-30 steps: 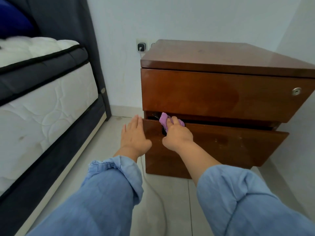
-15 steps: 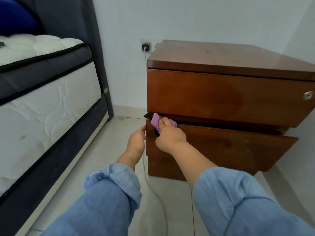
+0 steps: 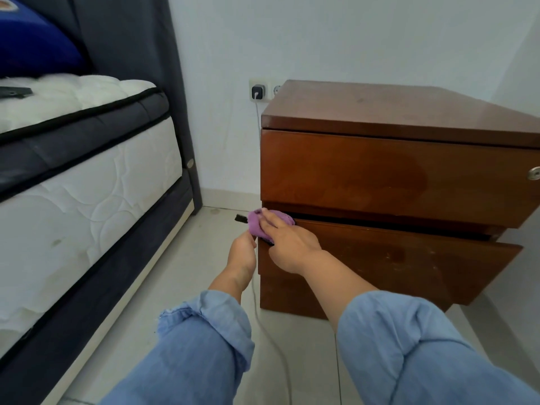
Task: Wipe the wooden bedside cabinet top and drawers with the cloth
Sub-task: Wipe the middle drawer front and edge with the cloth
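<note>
At far left a bed takes up the side of the room: a blue pillow point(image 3: 35, 45) lies at the head, a flat dark object point(image 3: 14, 91), too small to identify, rests on the white quilted mattress point(image 3: 87, 188), and the dark upholstered headboard point(image 3: 140, 54) rises against the white wall point(image 3: 350, 36). On the wall between the bed and the cabinet a charger point(image 3: 257, 92) sits in a socket, and its white cable point(image 3: 268, 340) drops down beside the cabinet's left side and trails over the tiled floor point(image 3: 187, 282) toward the camera, passing between the two denim sleeves. The left hand point(image 3: 242, 252) is at the left front corner of the lower drawer point(image 3: 394, 258); its fingers are curled at the drawer's edge, but the corner hides how firmly they grip it. Just right of it, the right hand point(image 3: 289, 244) lies over the purple cloth point(image 3: 260, 223), fingers laid close together and pressed flat on it, holding the cloth on the top left corner of that drawer, which stands pulled out and tilted from the wooden bedside cabinet point(image 3: 394, 112). A small black part point(image 3: 241, 218) pokes out left of the cloth. The upper drawer point(image 3: 380, 176) is closed, with a round metal lock point(image 3: 534, 173) at its right end.
</note>
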Demonstrator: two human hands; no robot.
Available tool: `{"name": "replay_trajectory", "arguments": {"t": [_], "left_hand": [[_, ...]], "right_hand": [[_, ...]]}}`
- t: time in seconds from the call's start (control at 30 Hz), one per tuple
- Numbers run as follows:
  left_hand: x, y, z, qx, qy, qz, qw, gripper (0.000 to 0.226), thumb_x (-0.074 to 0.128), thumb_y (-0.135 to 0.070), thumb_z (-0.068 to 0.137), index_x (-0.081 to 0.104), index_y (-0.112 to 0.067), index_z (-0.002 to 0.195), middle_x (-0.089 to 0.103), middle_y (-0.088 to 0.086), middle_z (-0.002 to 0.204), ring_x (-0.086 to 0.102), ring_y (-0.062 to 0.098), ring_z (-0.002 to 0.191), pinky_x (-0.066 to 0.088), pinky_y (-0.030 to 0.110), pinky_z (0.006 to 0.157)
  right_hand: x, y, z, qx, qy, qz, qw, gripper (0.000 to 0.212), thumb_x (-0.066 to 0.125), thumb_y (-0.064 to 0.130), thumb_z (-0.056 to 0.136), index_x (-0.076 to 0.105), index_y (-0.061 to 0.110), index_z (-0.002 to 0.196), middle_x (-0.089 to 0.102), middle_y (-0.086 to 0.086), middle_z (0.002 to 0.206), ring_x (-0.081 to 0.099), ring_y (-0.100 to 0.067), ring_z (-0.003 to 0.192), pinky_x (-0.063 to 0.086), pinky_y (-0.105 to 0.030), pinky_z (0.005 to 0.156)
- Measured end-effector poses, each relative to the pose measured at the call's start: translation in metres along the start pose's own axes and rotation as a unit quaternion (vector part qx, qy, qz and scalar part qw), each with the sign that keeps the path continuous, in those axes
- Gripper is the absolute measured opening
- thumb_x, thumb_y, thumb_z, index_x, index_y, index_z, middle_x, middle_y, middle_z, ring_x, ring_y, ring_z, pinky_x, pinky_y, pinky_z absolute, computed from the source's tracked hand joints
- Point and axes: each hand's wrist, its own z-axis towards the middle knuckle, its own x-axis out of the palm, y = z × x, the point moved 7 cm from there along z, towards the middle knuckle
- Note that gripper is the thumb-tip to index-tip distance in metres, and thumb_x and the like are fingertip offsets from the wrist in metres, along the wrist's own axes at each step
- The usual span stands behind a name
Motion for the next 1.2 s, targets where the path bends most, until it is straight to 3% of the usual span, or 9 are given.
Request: {"name": "replay_trajectory", "arguments": {"t": [0.1, 0.17, 0.23, 0.27, 0.4, 0.53, 0.67, 0.73, 1.2], "left_hand": [[-0.005, 0.004, -0.005, -0.004, -0.024, 0.065, 0.998, 0.028, 0.032, 0.002, 0.090, 0.051, -0.008, 0.073, 0.050, 0.006, 0.074, 0.045, 0.018, 0.073, 0.036, 0.026, 0.065], [0.001, 0.006, -0.006, -0.001, 0.000, 0.133, 0.991, 0.026, 0.035, 0.000, 0.095, 0.060, -0.005, 0.098, 0.059, 0.016, 0.094, 0.052, 0.028, 0.095, 0.040, 0.032, 0.082], [0.006, 0.009, -0.009, 0.005, 0.009, 0.183, 0.983, 0.040, 0.035, -0.010, 0.098, 0.047, -0.008, 0.136, 0.052, 0.019, 0.131, 0.045, 0.035, 0.123, 0.034, 0.035, 0.105], [0.011, 0.010, -0.016, 0.011, 0.018, 0.208, 0.978, 0.045, 0.034, -0.016, 0.098, 0.038, -0.016, 0.143, 0.046, 0.014, 0.140, 0.042, 0.032, 0.128, 0.032, 0.037, 0.110], [0.039, 0.011, -0.040, 0.091, 0.085, 0.349, 0.929, 0.059, 0.036, -0.026, 0.096, 0.018, -0.024, 0.152, 0.021, 0.000, 0.158, 0.026, 0.024, 0.142, 0.024, 0.037, 0.116], [0.082, 0.014, -0.053, 0.159, 0.137, 0.481, 0.851, 0.070, 0.040, -0.029, 0.093, 0.004, -0.019, 0.153, 0.000, -0.001, 0.161, 0.003, 0.017, 0.147, 0.001, 0.039, 0.119], [0.122, 0.013, -0.060, 0.228, 0.145, 0.583, 0.766, 0.079, 0.044, -0.030, 0.091, -0.004, -0.016, 0.152, -0.014, 0.000, 0.160, -0.011, 0.016, 0.146, -0.006, 0.042, 0.118], [0.136, 0.013, -0.060, 0.243, 0.147, 0.608, 0.742, 0.082, 0.046, -0.028, 0.090, -0.006, -0.014, 0.151, -0.018, 0.002, 0.159, -0.014, 0.016, 0.146, -0.007, 0.044, 0.118], [0.157, 0.013, -0.022, 0.232, 0.165, 0.602, 0.746, 0.088, 0.051, -0.035, 0.086, -0.006, -0.017, 0.151, -0.020, 0.003, 0.158, -0.013, 0.015, 0.146, -0.011, 0.044, 0.116]], "right_hand": [[-0.004, -0.001, -0.015, -0.009, -0.036, 0.032, 0.999, 0.063, 0.044, 0.014, 0.091, 0.023, 0.033, 0.148, 0.015, 0.013, 0.157, 0.042, -0.025, 0.129, 0.046, -0.036, 0.096], [-0.003, -0.008, -0.031, -0.001, -0.059, 0.064, 0.996, 0.058, 0.048, 0.015, 0.089, 0.033, 0.032, 0.142, 0.034, 0.009, 0.146, 0.050, -0.025, 0.119, 0.048, -0.037, 0.091], [0.004, -0.025, -0.047, 0.024, -0.054, 0.078, 0.995, 0.056, 0.050, 0.016, 0.087, 0.036, 0.033, 0.138, 0.042, 0.008, 0.138, 0.053, -0.024, 0.115, 0.050, -0.037, 0.087], [0.008, -0.038, -0.056, 0.048, -0.046, 0.081, 0.995, 0.057, 0.051, 0.017, 0.087, 0.035, 0.033, 0.139, 0.042, 0.009, 0.139, 0.052, -0.022, 0.117, 0.051, -0.038, 0.087], [0.011, -0.099, -0.092, 0.188, -0.040, 0.106, 0.976, 0.068, 0.053, 0.023, 0.087, 0.022, 0.030, 0.148, 0.024, 0.013, 0.152, 0.046, -0.020, 0.126, 0.050, -0.035, 0.087], [-0.002, -0.155, -0.134, 0.309, -0.070, 0.114, 0.942, 0.076, 0.053, 0.029, 0.089, 0.010, 0.024, 0.152, 0.003, 0.010, 0.160, 0.045, -0.022, 0.129, 0.047, -0.034, 0.087], [-0.008, -0.193, -0.153, 0.342, -0.067, 0.120, 0.930, 0.079, 0.050, 0.026, 0.091, 0.001, 0.021, 0.152, -0.011, 0.009, 0.159, 0.046, -0.022, 0.127, 0.045, -0.029, 0.073], [-0.005, -0.202, -0.153, 0.330, -0.062, 0.125, 0.934, 0.079, 0.049, 0.026, 0.092, -0.003, 0.022, 0.152, -0.016, 0.011, 0.158, 0.050, -0.023, 0.122, 0.044, -0.028, 0.066], [0.012, -0.228, -0.119, 0.280, -0.032, 0.217, 0.935, 0.088, 0.052, 0.028, 0.091, -0.014, 0.027, 0.150, -0.034, 0.015, 0.151, 0.059, -0.027, 0.107, 0.054, -0.036, 0.068]]}}
